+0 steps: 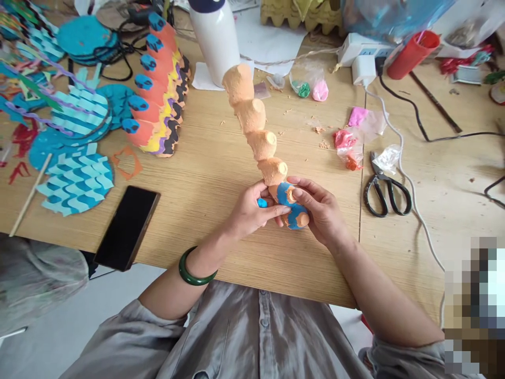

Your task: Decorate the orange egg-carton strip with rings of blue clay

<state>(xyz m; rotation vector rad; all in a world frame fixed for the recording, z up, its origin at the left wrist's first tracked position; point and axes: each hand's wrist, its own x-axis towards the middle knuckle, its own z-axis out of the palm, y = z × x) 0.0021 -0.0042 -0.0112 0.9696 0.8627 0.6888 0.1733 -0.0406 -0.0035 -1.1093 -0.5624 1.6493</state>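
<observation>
Both hands hold a long orange egg-carton strip (262, 143), coated in what looks like soft clay. It slants up and away from me, with a row of knobbly cups. Blue clay (284, 193) is wrapped around the two cups nearest me, leaving their tips orange. My left hand (252, 210) is closed around the near end from the left, with a small blue clay lump (262, 202) by its fingers. On the right side, my right hand (321, 210) grips the same end, its thumb pressed near a blue-ringed tip. Some fingertips are hidden behind the strip.
A black phone (127, 227) lies left of my hands, black-handled scissors (384, 189) to the right. Beyond stand a white bottle (216, 45) and a finished-looking painted carton piece (158, 100). Bagged clay (347, 150), a white cable (398, 137) and blue paper discs (77, 181) surround the work.
</observation>
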